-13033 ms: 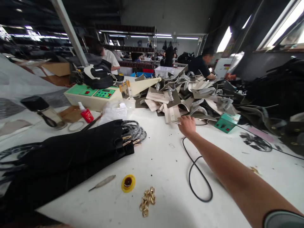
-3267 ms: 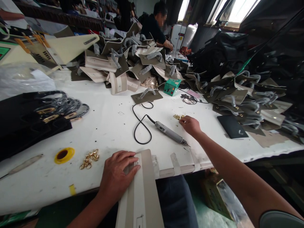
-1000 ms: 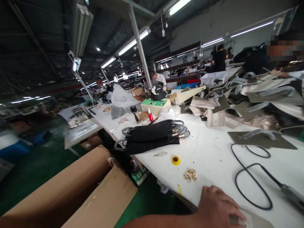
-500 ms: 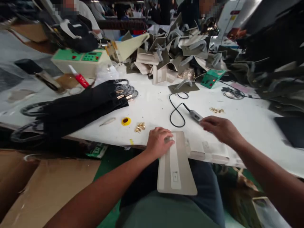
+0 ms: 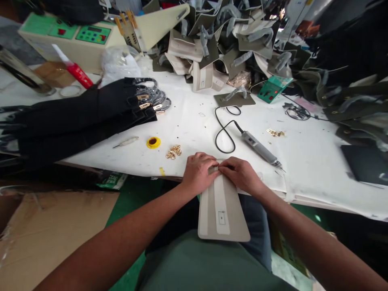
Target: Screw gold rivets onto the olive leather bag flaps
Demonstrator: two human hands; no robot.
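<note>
We are viewing a beige panel (image 5: 223, 202), lower centre.
Left hand (image 5: 198, 173) is gripping its top; right hand (image 5: 242, 174)'s fingers are pinching narrowly, contents unclear.

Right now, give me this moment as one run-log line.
left hand: on beige panel, far end; right hand: fingertips at same end, grip hidden; gray corded tool: on table, unheld; gold hardware: on table

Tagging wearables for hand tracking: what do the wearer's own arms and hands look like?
Left hand and right hand: no gloves, no watch or bracelet visible. Arms bare to the frame edge, no sleeves in view. No markings or cables seen on them.
</note>
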